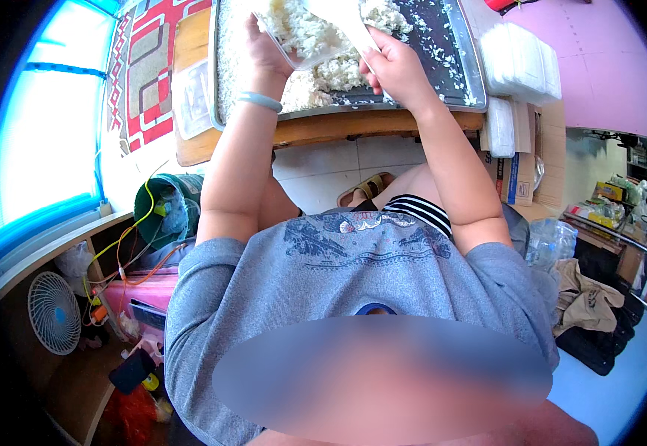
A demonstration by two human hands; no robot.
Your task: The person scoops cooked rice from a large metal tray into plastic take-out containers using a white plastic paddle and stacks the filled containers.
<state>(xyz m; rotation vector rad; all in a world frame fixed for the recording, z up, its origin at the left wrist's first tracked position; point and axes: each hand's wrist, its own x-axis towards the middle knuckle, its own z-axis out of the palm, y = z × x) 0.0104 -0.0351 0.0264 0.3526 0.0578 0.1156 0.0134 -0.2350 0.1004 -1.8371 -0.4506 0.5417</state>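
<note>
My left hand holds a clear plastic container tilted over a large metal tray. White cooked rice lies in the container. My right hand is closed around the handle of a white rice paddle, whose head is over the container's rice. Beneath both hands, more rice is heaped in the tray, with loose grains scattered over its dark bottom at the right. The tray's far edge is out of view.
The tray stands on a wooden table. A clear plastic lid or box lies at its left. Stacked clear containers stand at the right, near cardboard boxes. On the floor at left is a green bin with cables beside it.
</note>
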